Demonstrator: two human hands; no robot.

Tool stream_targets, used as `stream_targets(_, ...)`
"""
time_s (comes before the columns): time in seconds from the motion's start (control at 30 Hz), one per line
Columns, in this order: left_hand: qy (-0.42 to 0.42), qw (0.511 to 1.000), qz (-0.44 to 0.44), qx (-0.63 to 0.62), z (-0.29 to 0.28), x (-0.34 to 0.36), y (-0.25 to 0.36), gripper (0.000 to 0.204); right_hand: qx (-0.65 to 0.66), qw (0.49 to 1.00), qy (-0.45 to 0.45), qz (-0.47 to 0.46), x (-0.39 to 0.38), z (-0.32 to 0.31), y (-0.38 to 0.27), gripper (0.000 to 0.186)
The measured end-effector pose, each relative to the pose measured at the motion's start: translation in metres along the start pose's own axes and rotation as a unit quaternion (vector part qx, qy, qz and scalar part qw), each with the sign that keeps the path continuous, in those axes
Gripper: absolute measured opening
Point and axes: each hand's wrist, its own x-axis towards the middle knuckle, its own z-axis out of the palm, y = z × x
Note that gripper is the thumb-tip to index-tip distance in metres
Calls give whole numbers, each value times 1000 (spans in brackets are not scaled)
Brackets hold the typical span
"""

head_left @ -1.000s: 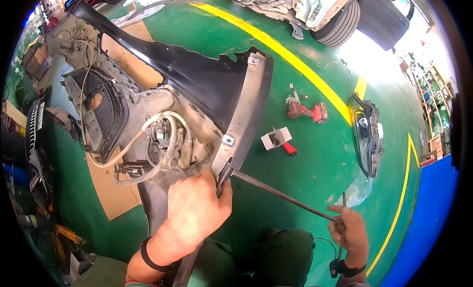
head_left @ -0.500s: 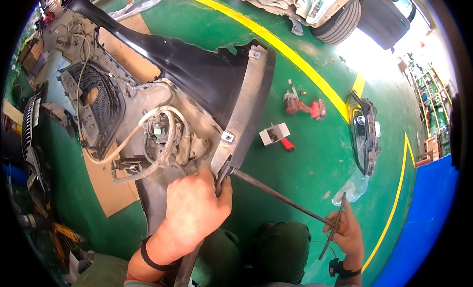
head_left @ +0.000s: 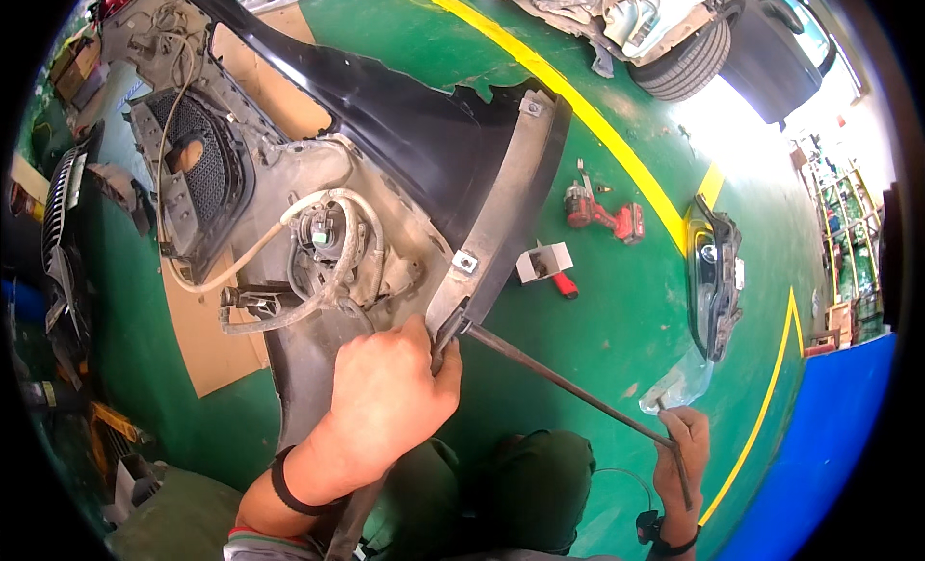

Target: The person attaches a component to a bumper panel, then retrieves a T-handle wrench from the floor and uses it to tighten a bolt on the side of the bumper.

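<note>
The person's left hand (head_left: 390, 392) is closed, fingers curled over the lower end of a pale strip (head_left: 501, 190) on the big black fender (head_left: 414, 146), thumb on the near side; what the fingers grip underneath can't be seen. The right hand (head_left: 684, 450) is partly closed w/ its fingers round the crossbar end of a long T-bar (head_left: 568, 384).

The T-bar slants up-left from the right hand – its far tip sits just beside the left hand, by a black bit (head_left: 451, 327) at the strip's end, so its shaft spans the gap btwn the two hands. Can't tell if the tip is seated on anything.

The strip has two metal clips, the lower one (head_left: 466, 262) just above the left hand. Beyond the shaft, on the green floor (head_left: 617, 310): a red cordless drill (head_left: 605, 219), a small white box (head_left: 557, 255) w/ a red-handled item (head_left: 566, 286) – plus a headlight (head_left: 711, 281), approx. above the right hand in view.
</note>
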Motion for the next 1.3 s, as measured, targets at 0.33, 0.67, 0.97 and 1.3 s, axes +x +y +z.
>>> stream_targets(0.33,11,1000,8,0,-2,-1,0,24,424,833,16,355,-5,16,-7,46)
stream_targets(0.67,4,1000,-2,0,-3,-1,-1,30,368,913,-21,173,-22,16,12,35)
stream_targets(0.97,19,999,13,41,0,-3,-1,34,239,967,40,73,-7,27,22,40)
stream_targets(1.3,24,995,30,93,8,-3,0,33,444,816,3,369,7,7,-4,57)
